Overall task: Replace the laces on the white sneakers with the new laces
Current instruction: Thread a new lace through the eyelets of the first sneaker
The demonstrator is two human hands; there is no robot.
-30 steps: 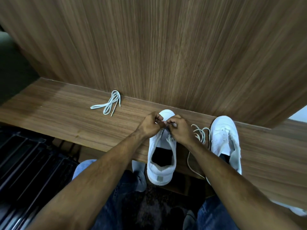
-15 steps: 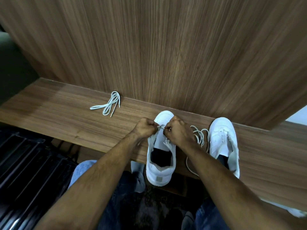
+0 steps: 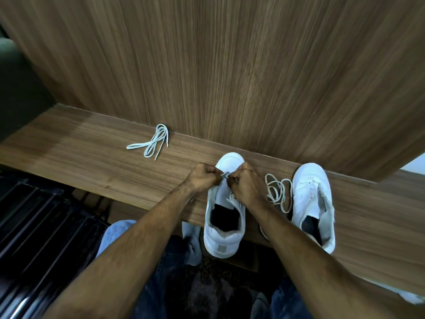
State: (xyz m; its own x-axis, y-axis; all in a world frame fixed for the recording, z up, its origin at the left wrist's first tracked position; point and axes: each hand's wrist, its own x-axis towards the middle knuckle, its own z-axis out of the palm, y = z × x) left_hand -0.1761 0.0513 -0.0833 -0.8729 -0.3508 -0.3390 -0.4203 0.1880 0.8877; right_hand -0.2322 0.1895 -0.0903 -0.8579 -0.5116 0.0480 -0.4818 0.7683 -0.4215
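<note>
Two white sneakers stand on a wooden bench (image 3: 92, 162), toes toward the wall. Over the left sneaker (image 3: 224, 229) my left hand (image 3: 203, 177) and my right hand (image 3: 247, 184) are fisted close together, each pinching part of the short lace (image 3: 225, 175) stretched between them above the tongue. The right sneaker (image 3: 312, 203) stands apart to the right with its tongue open. A loose off-white lace (image 3: 277, 192) lies coiled between the two shoes. Another bundled lace (image 3: 153, 142) lies on the bench to the left.
A wood-panelled wall (image 3: 230, 65) rises right behind the bench. Dark slatted metal (image 3: 34, 238) sits below the bench at left. My knees in blue jeans (image 3: 119, 231) are under the bench's front edge.
My hands shifted slightly over the left sneaker's tongue, first drawing a little apart with the lace taut, and now sit close together again. The shoes and loose laces stayed put.
</note>
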